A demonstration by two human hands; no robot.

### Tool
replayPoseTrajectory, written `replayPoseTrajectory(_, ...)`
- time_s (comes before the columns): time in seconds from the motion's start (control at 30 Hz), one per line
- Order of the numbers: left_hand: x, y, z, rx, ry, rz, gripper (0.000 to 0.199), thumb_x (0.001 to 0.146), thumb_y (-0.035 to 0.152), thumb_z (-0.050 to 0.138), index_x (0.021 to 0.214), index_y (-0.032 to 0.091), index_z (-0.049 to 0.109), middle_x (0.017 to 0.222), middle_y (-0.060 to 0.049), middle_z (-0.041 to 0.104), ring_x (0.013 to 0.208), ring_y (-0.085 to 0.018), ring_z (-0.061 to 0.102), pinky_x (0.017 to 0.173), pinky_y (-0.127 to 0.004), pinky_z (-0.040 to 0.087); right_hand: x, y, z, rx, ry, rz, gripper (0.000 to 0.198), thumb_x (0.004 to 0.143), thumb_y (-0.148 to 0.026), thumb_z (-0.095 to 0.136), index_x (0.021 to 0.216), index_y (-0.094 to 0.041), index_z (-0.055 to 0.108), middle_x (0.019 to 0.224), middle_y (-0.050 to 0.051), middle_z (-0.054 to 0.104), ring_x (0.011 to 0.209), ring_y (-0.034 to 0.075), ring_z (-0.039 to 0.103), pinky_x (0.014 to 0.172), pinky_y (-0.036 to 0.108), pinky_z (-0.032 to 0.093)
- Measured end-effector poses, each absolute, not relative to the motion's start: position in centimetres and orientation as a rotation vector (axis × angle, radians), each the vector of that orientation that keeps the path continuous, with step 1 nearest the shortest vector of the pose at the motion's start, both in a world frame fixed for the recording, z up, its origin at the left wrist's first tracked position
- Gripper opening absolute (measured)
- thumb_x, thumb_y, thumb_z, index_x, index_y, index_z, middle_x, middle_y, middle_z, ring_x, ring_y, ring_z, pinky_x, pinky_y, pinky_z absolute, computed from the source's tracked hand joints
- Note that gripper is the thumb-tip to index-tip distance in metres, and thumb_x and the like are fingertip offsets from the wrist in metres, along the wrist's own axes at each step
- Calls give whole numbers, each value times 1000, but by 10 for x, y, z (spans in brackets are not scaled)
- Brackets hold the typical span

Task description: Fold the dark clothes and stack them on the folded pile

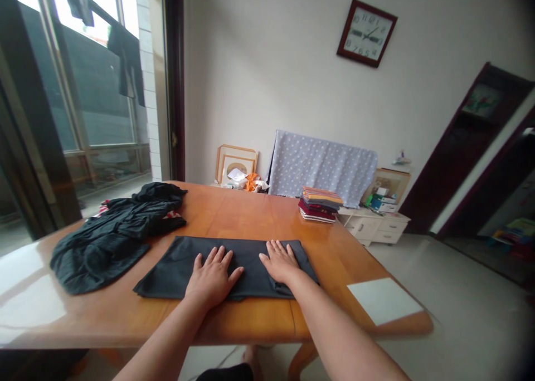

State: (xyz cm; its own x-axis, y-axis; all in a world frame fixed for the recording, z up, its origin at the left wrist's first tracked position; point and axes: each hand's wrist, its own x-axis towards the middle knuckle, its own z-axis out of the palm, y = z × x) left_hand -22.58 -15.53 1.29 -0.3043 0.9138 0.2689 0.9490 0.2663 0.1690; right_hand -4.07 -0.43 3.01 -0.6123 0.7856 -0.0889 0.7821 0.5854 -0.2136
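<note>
A dark folded garment (251,264) lies flat across the near part of the wooden table, wider than it is deep. My left hand (212,278) rests palm down on its middle with the fingers spread. Toward its right end, my right hand (280,261) also presses flat, fingers apart. Some layered folds show at the right edge under that wrist. Which kind of garment it is, I cannot tell. To the left sits a crumpled heap of dark clothes (112,242), with red-and-white striped cloth peeking out.
A stack of folded clothes (320,205) stands at the table's far right. A pale sheet (384,300) lies at the right corner of the wooden table (234,211). Beyond are a dotted cloth (321,164), a white cabinet (368,225) and picture frames (236,161).
</note>
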Motion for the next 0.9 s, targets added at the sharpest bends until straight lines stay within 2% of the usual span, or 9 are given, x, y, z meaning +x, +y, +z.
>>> replayPoseTrajectory(0.07, -226, -155, 14, -1777, -2417, -449, 73, 92, 72, 29, 145, 26, 50, 158, -12, 38, 150, -35, 23, 118, -62, 10, -39, -1, 35, -1362, -2791, 419, 77, 98, -63, 18, 160, -18, 16, 166, 8, 13, 154, 23, 5, 122, 47, -2)
replayPoseTrajectory(0.17, -226, -155, 15, -1783, -2433, -445, 73, 91, 72, 30, 145, 27, 49, 159, -12, 37, 150, -34, 23, 118, -61, 9, -28, 4, 46, -1326, -2752, 509, 72, 99, -62, 15, 157, -20, 26, 164, 8, 23, 153, 22, 14, 122, 47, 7)
replayPoseTrajectory(0.27, -226, -155, 15, -1786, -2424, -445, 75, 91, 72, 29, 146, 26, 49, 160, -12, 36, 150, -33, 22, 118, -61, 10, -9, 2, 50, -1362, -2594, 415, 71, 100, -60, 11, 155, -21, 33, 163, 8, 28, 152, 23, 16, 121, 46, 11)
replayPoseTrajectory(0.5, -225, -156, 17, -1795, -2435, -443, 74, 91, 72, 31, 146, 26, 48, 159, -12, 36, 150, -34, 21, 118, -60, 11, 18, -32, 23, -1483, -2663, 227, 74, 96, -67, 22, 157, -25, 28, 166, 8, 17, 153, 28, 8, 121, 52, 0)
replayPoseTrajectory(0.6, -225, -157, 19, -1798, -2440, -442, 73, 91, 71, 31, 146, 27, 48, 159, -12, 37, 150, -34, 21, 118, -60, 11, 18, -33, 25, -1482, -2677, 268, 74, 96, -67, 27, 156, -26, 31, 165, 8, 19, 153, 28, 11, 121, 51, 3)
replayPoseTrajectory(0.67, -224, -158, 20, -1800, -2440, -448, 73, 91, 71, 31, 146, 26, 49, 159, -12, 36, 150, -34, 22, 118, -60, 12, 22, -26, 32, -1467, -2634, 299, 72, 95, -66, 32, 153, -25, 39, 163, 10, 27, 151, 29, 18, 120, 50, 11)
replayPoseTrajectory(0.73, -224, -158, 19, -1800, -2439, -457, 73, 91, 71, 31, 145, 27, 49, 159, -12, 36, 150, -34, 22, 117, -61, 12, 31, -17, 40, -1502, -2488, 270, 66, 95, -62, 36, 145, -22, 49, 156, 13, 41, 145, 29, 34, 115, 45, 26)
replayPoseTrajectory(0.83, -225, -158, 17, -1794, -2433, -471, 73, 91, 71, 31, 145, 27, 49, 159, -12, 37, 150, -34, 23, 118, -61, 11, 53, -3, 49, -1701, -2210, 212, 56, 93, -59, 40, 124, -19, 64, 129, 18, 64, 119, 30, 60, 94, 40, 45)
replayPoseTrajectory(0.9, -226, -158, 16, -1787, -2424, -487, 73, 91, 72, 31, 145, 26, 50, 158, -13, 38, 149, -34, 23, 118, -60, 10, 68, 3, 51, -1787, -2161, 248, 53, 90, -61, 43, 106, -19, 70, 105, 18, 72, 98, 30, 68, 79, 38, 49)
